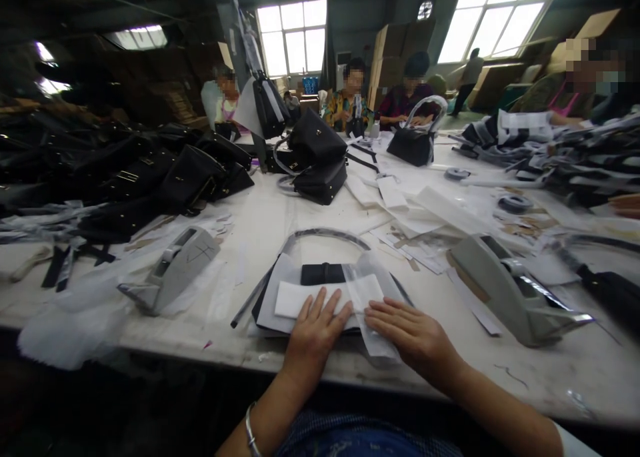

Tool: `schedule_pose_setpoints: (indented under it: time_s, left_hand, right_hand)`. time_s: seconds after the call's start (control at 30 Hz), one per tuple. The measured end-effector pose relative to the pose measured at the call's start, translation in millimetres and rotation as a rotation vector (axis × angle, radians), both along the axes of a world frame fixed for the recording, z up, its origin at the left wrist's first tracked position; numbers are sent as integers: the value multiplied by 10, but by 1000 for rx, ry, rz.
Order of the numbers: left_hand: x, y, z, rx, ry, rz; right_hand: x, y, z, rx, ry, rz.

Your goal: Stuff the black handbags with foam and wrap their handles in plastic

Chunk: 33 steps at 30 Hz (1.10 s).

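Observation:
In front of me on the white table lies a black handbag, mostly covered by white tissue sheets, its wrapped handle arching away from me. A folded strip of white padding rests across its front. My left hand presses flat on this strip, fingers stretched out. Across the right part of the bag runs a translucent strip. On it and the padding's right end my right hand lies flat, fingers extended and side by side. What is under both palms is hidden.
Grey tape dispensers stand left and right of the bag. Black handbags are heaped at the left; two more sit ahead. Paper sheets and wrapped straps litter the right. Several co-workers sit across the table.

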<state>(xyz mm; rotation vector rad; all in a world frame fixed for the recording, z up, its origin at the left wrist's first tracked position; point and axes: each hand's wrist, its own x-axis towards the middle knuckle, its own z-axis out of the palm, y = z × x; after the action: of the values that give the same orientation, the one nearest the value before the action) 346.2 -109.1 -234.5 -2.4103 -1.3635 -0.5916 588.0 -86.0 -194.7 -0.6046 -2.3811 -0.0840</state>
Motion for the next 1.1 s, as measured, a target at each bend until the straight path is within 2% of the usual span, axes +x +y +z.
schedule_pose_setpoints:
  time_s: [0.23,0.33,0.43,0.5,0.6,0.7,0.77,0.87,0.93,1.0,1.1]
  left_hand:
    - [12,-50,207,-230,44,-31]
    - [42,-100,308,-262,67,-50]
    - [81,-138,338,-275,83,-112]
    - [100,-152,304,-281,87,-166]
    - [115,-155,192,-251,46,-187]
    - [132,-143,76,-189,-32,-162]
    - [146,-130,25,-154,-73,-149]
    - [159,-113,-10,-118,-89,-139]
    - [159,-109,-17,-99,-90,-135]
    - [156,-111,-20,-90,-84,-132]
    - [150,-119,-27,-85,-67,-126]
  right_hand:
    - [61,-62,-225,-4,12,-28]
    - [75,-66,-274,-15,25,-33]
    - [61,-65,-320,-18,38,-36]
    - [52,-73,-327,-15,40,-35]
    - [81,-96,-213,-62,31,6]
    - [133,-69,86,-280,11,78]
    - [110,37,305,-409,27,68]
    - [-88,344,462,-401,24,-48]
    - [-282,589,408,-351,-121,-132]
    - [-446,789,277,-328,-358,-194]
    - [-553,927,91,-326,-564,-258]
